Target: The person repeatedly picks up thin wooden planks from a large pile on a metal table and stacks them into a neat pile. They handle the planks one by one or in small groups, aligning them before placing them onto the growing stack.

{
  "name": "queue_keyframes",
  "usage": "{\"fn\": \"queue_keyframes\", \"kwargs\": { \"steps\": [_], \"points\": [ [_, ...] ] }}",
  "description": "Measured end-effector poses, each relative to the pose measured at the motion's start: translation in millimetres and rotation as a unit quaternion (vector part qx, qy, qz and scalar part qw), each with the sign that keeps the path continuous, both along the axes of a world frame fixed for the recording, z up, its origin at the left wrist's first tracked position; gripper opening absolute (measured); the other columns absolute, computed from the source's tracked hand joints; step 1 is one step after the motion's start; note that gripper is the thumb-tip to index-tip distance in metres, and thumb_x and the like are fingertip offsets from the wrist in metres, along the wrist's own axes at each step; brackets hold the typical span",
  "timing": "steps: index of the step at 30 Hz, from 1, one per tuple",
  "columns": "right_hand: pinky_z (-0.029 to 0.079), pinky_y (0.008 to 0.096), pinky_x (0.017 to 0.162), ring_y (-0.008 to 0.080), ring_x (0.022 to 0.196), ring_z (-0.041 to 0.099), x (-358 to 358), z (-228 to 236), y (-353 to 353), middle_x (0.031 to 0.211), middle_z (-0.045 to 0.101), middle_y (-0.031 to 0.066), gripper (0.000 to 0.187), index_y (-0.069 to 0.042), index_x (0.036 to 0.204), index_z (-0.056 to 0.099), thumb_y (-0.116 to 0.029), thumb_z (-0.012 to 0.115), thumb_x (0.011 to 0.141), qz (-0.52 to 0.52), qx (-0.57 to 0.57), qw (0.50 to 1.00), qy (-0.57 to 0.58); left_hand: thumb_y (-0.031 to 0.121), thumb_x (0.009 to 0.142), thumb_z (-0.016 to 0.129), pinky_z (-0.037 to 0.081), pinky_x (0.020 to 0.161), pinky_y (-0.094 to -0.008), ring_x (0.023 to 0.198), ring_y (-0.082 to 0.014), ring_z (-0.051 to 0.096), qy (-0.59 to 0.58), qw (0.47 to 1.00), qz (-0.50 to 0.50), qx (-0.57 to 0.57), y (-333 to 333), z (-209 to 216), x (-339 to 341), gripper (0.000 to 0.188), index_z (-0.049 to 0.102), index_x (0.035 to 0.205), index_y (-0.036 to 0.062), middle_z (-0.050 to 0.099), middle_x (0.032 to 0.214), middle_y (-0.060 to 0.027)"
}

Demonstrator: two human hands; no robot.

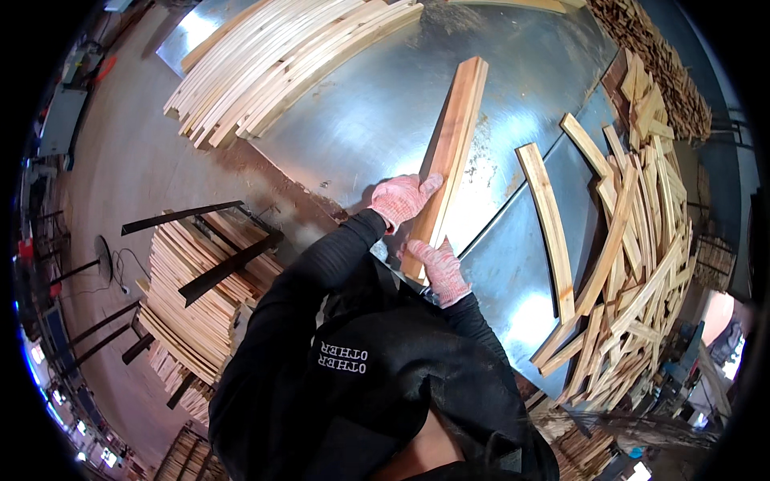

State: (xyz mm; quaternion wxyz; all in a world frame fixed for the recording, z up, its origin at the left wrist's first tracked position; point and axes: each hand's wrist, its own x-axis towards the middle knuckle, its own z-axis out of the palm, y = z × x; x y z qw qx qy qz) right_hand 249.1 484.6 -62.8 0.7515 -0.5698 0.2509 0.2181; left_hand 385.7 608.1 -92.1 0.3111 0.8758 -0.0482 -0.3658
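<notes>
A small bundle of wooden strips (459, 120), reddish on one face and paler along the other, points away from me over the metal tabletop. My left hand (405, 200), in a pink and white knit glove, grips its left side with the thumb laid on the wood. Close to the near end, my right hand (439, 268), gloved the same way, holds the bundle from the right. Some fingers of both hands are hidden. How many strips lie together I cannot tell.
A row of pale wooden strips (289, 60) lies at the table's far left. One curved strip (548, 224) rests to the right, beside a jumbled wood pile (634, 264). More strips stack on a rack with dark metal bars (233, 264) at left. A seam crosses the metal table (345, 120).
</notes>
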Motion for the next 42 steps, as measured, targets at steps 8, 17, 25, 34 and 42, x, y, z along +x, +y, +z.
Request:
{"fn": "queue_keyframes", "kwargs": {
  "steps": [8, 17, 25, 34, 42],
  "points": [
    [0.058, 0.0342, 0.073, 0.0213, 0.083, 0.068, -19, 10, -56, 0.097, 0.067, 0.011, 0.047, 0.003, 0.124, 0.05, -0.019, 0.073, 0.089, 0.065, 0.029, 0.997, 0.028, 0.075, 0.066, 0.07, 0.021, 0.118, -0.0579, 0.149, -0.0415, 0.02, -0.396, 0.892, -0.208, -0.06, -4, 18, 4, 0.119, 0.027, 0.155, 0.0083, 0.023, 0.159, -0.025],
    [0.055, 0.0337, 0.076, 0.0189, 0.084, 0.065, -123, 62, -152, 0.098, 0.067, 0.0089, 0.063, 0.001, 0.141, 0.045, -0.043, 0.061, 0.098, 0.045, 0.073, 0.995, 0.048, 0.01, 0.085, 0.055, 0.041, 0.111, -0.0474, 0.123, -0.0301, 0.056, -0.571, 0.648, -0.489, -0.123, -47, 26, 27, 0.041, 0.057, 0.126, 0.011, 0.06, 0.126, -0.0144],
    [0.045, 0.0358, 0.102, 0.0283, 0.123, 0.058, -110, 29, -176, 0.139, 0.056, 0.0224, 0.072, -0.007, 0.152, 0.039, -0.043, 0.062, 0.094, -0.02, -0.39, 0.921, -0.02, 0.055, 0.079, 0.073, 0.049, 0.092, -0.0447, 0.108, -0.0377, 0.063, -0.192, 0.972, -0.088, 0.106, -21, 95, 69, 0.069, 0.06, 0.119, -0.001, 0.067, 0.11, -0.0223],
    [0.047, 0.0472, 0.098, 0.0403, 0.118, 0.057, -32, -2, -66, 0.131, 0.056, 0.0253, 0.073, -0.01, 0.15, 0.04, -0.05, 0.057, 0.091, 0.159, -0.453, 0.875, -0.061, 0.049, 0.096, 0.05, 0.044, 0.103, -0.0413, 0.124, -0.0381, 0.055, -0.136, 0.982, 0.046, -0.122, -98, -76, 38, 0.065, 0.054, 0.132, -0.0047, 0.057, 0.129, -0.0312],
    [0.039, 0.0451, 0.111, 0.0406, 0.132, 0.048, -60, -21, -284, 0.144, 0.048, 0.0279, 0.087, 0.001, 0.148, 0.036, -0.049, 0.069, 0.086, 0.05, -0.728, 0.682, -0.041, 0.049, 0.08, 0.07, 0.051, 0.089, -0.0421, 0.101, -0.0369, 0.067, -0.105, 0.991, 0.036, 0.079, -84, 19, 36, 0.063, 0.059, 0.115, -0.0021, 0.069, 0.103, -0.0238]
  ]
}}
